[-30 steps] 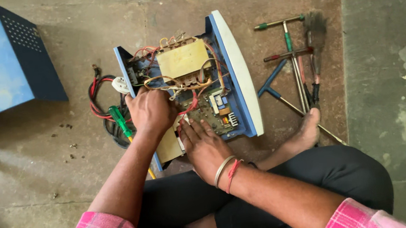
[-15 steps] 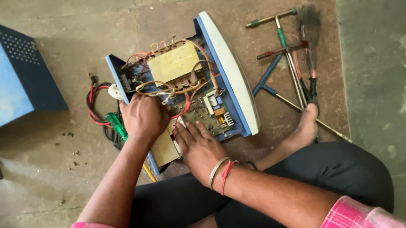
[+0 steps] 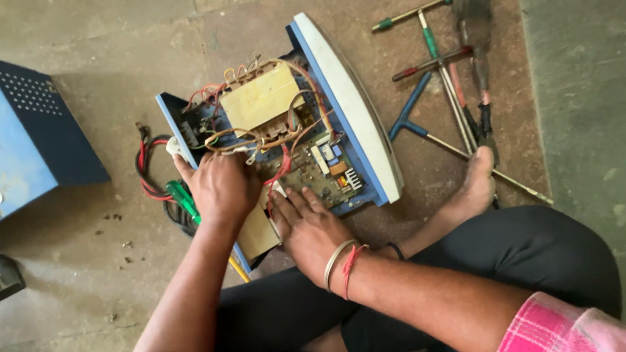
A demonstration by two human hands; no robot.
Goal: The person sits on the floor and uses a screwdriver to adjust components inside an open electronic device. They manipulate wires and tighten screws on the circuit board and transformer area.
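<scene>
The opened blue device (image 3: 279,137) lies on the floor (image 3: 125,49), at 12 o'clock from the person. The left hand (image 3: 222,186) is curled over its wires; I cannot tell if it pinches one. The right hand (image 3: 306,226) lies flat, fingers spread, on the circuit board (image 3: 320,175). Tools (image 3: 450,86) lie at 2 o'clock, a blue cover (image 3: 4,144) at 10 o'clock.

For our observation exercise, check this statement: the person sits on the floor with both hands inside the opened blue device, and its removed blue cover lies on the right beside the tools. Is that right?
Not quite. The head view shows the removed blue cover on the left, away from the tools, which lie to the right of the opened blue device. The rest stands: the left hand and right hand are both inside it.
</scene>
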